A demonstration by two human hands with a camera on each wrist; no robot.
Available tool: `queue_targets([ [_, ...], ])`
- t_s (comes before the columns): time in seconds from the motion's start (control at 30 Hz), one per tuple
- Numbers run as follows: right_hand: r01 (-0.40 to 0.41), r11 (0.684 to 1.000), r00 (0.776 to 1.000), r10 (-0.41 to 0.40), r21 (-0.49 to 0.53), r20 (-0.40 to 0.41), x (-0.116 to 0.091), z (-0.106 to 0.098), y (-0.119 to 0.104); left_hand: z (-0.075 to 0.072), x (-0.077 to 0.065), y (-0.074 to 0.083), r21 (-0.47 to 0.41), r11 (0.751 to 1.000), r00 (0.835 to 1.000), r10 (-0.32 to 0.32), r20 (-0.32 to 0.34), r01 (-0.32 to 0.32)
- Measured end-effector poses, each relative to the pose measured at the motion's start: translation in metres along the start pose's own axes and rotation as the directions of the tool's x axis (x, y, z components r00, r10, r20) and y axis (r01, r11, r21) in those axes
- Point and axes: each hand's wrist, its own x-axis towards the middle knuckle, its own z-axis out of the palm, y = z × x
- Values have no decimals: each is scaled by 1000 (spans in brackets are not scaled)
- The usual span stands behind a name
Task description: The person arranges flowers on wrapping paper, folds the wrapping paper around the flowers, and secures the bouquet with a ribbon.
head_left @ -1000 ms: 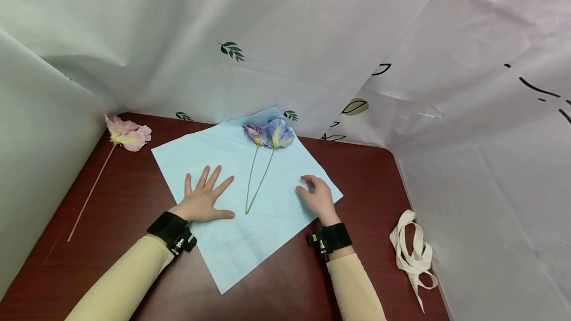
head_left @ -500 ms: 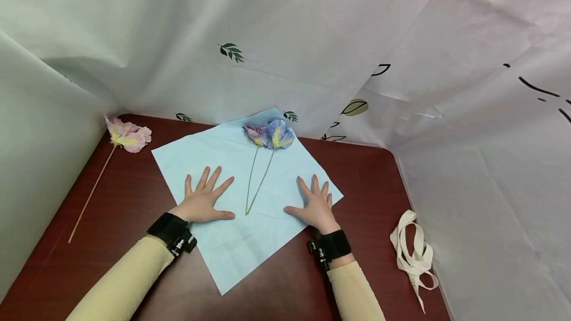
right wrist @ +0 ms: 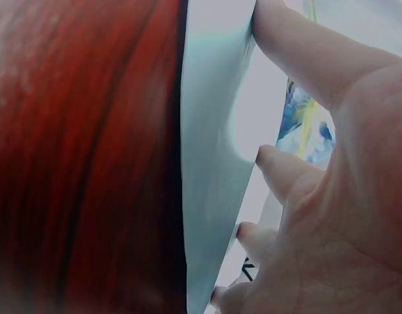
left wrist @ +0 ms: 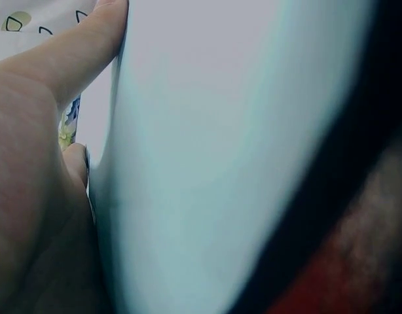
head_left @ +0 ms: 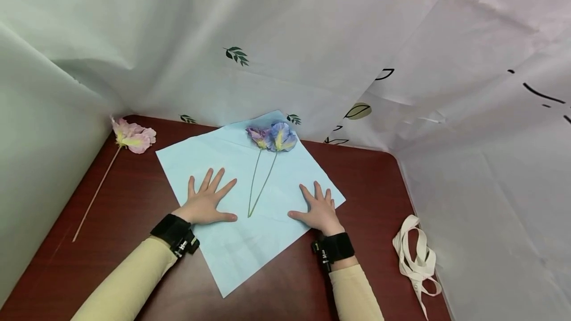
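Observation:
A light blue square sheet (head_left: 232,256) lies turned cornerwise on the dark red table. On its far half rest a purple flower (head_left: 258,137) and a blue flower (head_left: 283,137), their thin green stems meeting toward the middle. My left hand (head_left: 205,205) rests on the sheet's left side with fingers spread straight. On the right side, my right hand (head_left: 320,212) touches the sheet with its fingers spread too. In the right wrist view the fingertips (right wrist: 266,154) meet the sheet, and blue petals show between thumb and finger. Neither hand holds anything.
A pink flower (head_left: 136,136) on a long stem lies at the table's left. A loosely coiled cream ribbon (head_left: 417,261) lies near the right edge. Pale curtain-like sheeting (head_left: 312,53) with leaf prints stands along the back and both sides of the table (head_left: 370,177).
My right hand has gone from loosely curled fingers to fingers spread on the sheet. The left hand has stayed in place. The head view has shifted slightly.

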Motion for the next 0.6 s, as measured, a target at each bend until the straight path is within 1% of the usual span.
queue_targets([
  [0.2, -12, 1000, 1000, 12, -27, 9, 0, -1, -1, 0, 1, -2, 10, 1000, 1000, 5, 1, -5],
  [0.37, -2, 1000, 1000, 2, -16, -4, 1, -2, -1, 0, 2, -3, 17, 1000, 1000, 5, -6, -5],
  [0.6, -12, 1000, 999, 13, -23, 31, 3, 1, 2, 2, 2, -4, 17, 1000, 1000, 6, 8, -6],
])
